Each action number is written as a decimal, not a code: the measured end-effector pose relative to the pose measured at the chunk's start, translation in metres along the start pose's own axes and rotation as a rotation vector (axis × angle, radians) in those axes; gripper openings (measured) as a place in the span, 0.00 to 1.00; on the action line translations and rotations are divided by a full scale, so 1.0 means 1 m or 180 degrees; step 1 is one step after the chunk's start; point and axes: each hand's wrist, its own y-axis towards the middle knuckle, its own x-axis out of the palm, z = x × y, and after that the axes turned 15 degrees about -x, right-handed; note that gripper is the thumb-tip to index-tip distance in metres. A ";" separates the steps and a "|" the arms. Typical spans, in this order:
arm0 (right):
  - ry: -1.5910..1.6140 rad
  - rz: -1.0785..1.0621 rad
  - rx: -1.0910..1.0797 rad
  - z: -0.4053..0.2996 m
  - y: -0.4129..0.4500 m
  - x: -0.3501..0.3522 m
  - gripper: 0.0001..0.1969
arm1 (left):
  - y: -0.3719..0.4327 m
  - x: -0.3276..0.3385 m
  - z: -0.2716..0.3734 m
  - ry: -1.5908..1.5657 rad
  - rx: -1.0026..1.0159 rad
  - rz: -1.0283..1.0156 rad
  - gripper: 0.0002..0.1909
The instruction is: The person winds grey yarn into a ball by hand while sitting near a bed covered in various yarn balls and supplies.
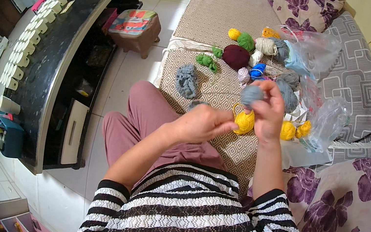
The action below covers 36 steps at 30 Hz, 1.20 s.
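Note:
A small gray yarn ball (251, 96) is held in the fingers of my right hand (268, 112), above the patterned sofa cover. Just below it lies a yellow yarn ball (244, 122), between my two hands. My left hand (203, 123) is beside that yellow ball, its thumb and fingers close together; whether they pinch a strand cannot be seen. A gray crocheted piece (187, 81) rests on the cover, and a bit of gray material (198, 104) shows behind my left hand. Farther off are a dark maroon yarn ball (236, 57), a green yarn ball (246, 41) and larger gray yarn (286, 96).
Clear plastic bags (329, 122) and more yellow yarn (288, 130) lie to the right, near a gray patterned cushion (360, 76). A black table (74, 29) holding rows of white cup-like pieces (31, 42) and a brown stool (135, 30) stand to the left.

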 end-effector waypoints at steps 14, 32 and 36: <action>-0.1003 -0.0343 -0.0177 -0.001 -0.001 -0.002 0.16 | -0.003 0.001 0.005 0.0103 0.0181 -0.0173 0.11; -0.0067 -0.1638 0.1224 0.004 -0.016 -0.003 0.16 | 0.002 -0.004 -0.019 -0.0665 -0.0007 0.0279 0.11; 0.1959 -0.0117 0.0527 -0.010 -0.001 0.000 0.14 | -0.001 0.002 -0.018 -0.0166 -0.0303 0.0019 0.12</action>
